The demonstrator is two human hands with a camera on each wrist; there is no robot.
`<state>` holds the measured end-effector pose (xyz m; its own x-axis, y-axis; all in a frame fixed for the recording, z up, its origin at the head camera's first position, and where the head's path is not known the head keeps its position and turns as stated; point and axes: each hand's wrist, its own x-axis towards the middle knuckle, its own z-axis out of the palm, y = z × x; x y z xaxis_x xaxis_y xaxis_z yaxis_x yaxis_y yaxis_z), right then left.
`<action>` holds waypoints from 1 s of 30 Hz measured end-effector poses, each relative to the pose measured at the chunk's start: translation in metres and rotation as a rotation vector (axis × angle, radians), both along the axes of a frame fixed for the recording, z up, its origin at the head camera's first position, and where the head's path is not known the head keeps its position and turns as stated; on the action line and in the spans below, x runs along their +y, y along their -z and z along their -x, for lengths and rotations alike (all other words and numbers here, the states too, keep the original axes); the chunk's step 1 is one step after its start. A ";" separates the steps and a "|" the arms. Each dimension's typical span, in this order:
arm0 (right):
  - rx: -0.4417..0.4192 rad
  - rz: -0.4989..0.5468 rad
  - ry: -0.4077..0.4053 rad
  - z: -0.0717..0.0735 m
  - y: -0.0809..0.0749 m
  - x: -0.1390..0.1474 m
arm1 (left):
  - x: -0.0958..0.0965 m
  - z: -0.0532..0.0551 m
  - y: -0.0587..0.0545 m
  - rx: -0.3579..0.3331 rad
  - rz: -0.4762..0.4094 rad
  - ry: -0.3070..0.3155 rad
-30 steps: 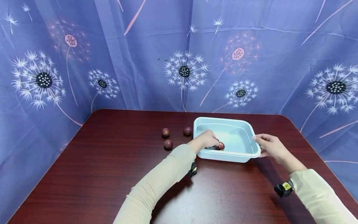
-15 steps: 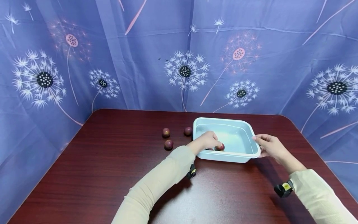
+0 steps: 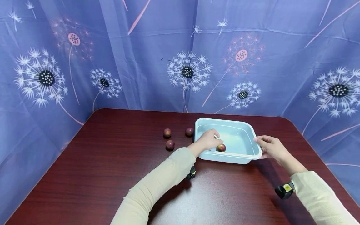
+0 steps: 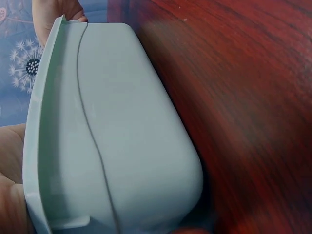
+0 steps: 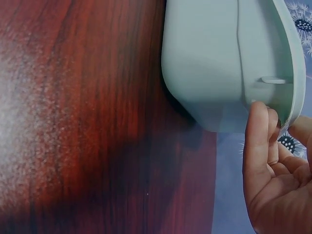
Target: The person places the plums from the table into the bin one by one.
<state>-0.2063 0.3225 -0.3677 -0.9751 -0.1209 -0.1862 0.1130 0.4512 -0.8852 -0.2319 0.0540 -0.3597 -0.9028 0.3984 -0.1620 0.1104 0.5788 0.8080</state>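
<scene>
A pale blue plastic basin (image 3: 228, 158) stands on the table toward the back right. My left hand (image 3: 208, 140) reaches over its left side, thumb and fingers parted, with nothing visible between them. A round red-and-yellow fruit (image 3: 221, 147) lies inside the basin, right by the thumb. In the left wrist view the basin wall (image 4: 131, 122) covers most of the left hand (image 4: 10, 180). My right hand (image 3: 271, 147) grips the basin's right end, thumb on the rim and fingers below; the right wrist view shows these fingers (image 5: 257, 141) against the outer wall.
Left of the basin, purple-red fruits lie on the dark red wooden table (image 3: 112, 162): a rear one (image 3: 167, 132), a front one (image 3: 170, 144) and one close to the basin (image 3: 189, 131). Another is mostly hidden behind the left forearm. A patterned blue curtain (image 3: 146, 62) hangs behind.
My left hand held the fruit low in the basin; its fingers have since parted and drawn up slightly, leaving the fruit in view. The right hand keeps its grip on the rim.
</scene>
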 end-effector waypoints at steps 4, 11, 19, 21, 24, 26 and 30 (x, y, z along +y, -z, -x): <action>0.007 -0.005 -0.002 -0.001 0.000 0.000 | 0.000 0.002 0.002 0.011 -0.045 -0.022; 0.011 -0.023 -0.004 -0.001 -0.001 -0.001 | -0.004 0.002 -0.004 0.024 -0.099 -0.036; 0.008 -0.025 0.002 -0.001 -0.002 -0.002 | -0.010 0.000 -0.017 0.092 -0.101 0.011; 0.010 -0.026 0.002 -0.001 -0.003 -0.002 | -0.011 -0.001 -0.023 0.098 -0.110 0.012; 0.017 -0.027 -0.001 -0.001 -0.003 -0.001 | -0.015 0.000 -0.028 0.112 -0.128 0.003; 0.018 -0.025 -0.002 -0.001 -0.002 -0.001 | -0.019 0.001 -0.030 0.116 -0.140 -0.010; 0.016 -0.023 -0.001 -0.001 -0.001 -0.001 | -0.028 0.003 -0.031 0.130 -0.142 -0.035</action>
